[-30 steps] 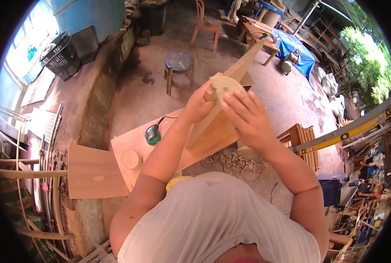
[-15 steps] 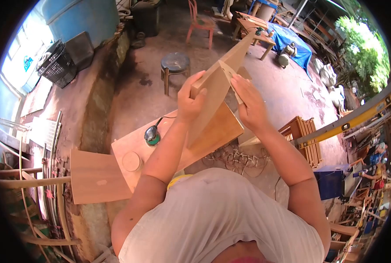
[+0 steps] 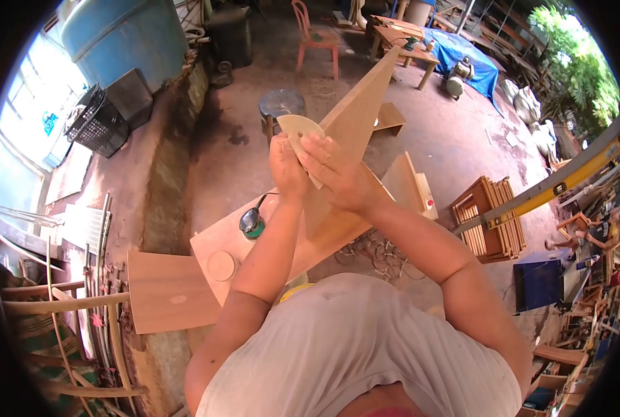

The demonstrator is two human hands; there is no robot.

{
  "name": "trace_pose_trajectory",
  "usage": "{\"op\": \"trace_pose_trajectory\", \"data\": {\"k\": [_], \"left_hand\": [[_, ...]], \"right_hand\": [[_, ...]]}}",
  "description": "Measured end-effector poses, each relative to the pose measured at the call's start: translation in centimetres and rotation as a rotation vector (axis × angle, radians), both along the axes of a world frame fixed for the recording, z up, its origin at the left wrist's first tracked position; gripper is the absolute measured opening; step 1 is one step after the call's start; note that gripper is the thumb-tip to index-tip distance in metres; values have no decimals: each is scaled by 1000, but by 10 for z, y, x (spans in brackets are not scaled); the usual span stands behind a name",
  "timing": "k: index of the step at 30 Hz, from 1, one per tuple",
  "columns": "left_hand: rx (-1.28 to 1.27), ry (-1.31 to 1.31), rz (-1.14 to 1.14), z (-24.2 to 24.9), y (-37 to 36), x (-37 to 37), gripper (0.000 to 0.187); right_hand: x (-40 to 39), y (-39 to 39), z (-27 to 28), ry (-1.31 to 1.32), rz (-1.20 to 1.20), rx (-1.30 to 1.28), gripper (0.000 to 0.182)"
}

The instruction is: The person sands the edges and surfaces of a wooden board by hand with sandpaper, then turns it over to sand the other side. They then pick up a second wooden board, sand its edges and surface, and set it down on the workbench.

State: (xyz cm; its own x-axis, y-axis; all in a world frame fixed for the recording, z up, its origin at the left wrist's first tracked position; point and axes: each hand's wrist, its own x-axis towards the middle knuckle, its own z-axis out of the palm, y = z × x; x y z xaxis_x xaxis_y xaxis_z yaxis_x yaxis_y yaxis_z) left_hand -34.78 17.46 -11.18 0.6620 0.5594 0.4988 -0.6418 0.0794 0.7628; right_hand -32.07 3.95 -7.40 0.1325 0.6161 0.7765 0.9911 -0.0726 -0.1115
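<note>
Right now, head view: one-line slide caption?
Both hands, left hand and right hand, press a sanding disc against an upright wooden board.

Pale grey short-sleeved T-shirt

Two hands, left and right; between them one upright wooden panel and one sanding disc. On the surface: one sander, one round disc. On the floor: one stool, one red chair, one blue barrel, one black crate.
</note>
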Motion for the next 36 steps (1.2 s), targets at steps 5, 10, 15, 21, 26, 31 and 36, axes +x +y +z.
{"op": "trace_pose_trajectory", "data": {"k": [5,10,15,21,26,31,36], "left_hand": [[225,-49,46,10,1,0,38],[45,82,-53,0,1,-1,43],[284,-92,-193,11,2,-3,55],[311,397,-465,49,19,-14,44],[513,443,-543,78,15,-17,55],[830,536,-322,95,7,-26,54],[946,615,-250,118,-4,-29,50]], "right_hand": [[61,-7,-3,52,-223,119,46],[16,-3,7,-39,54,-9,48],[113,-20,2,-15,-252,133,46],[97,-29,-2,-22,-152,116,52],[105,-37,7,-2,-219,62,59],[245,-69,-11,170,-287,204,62],[387,-109,-12,125,-354,300,61]]}}
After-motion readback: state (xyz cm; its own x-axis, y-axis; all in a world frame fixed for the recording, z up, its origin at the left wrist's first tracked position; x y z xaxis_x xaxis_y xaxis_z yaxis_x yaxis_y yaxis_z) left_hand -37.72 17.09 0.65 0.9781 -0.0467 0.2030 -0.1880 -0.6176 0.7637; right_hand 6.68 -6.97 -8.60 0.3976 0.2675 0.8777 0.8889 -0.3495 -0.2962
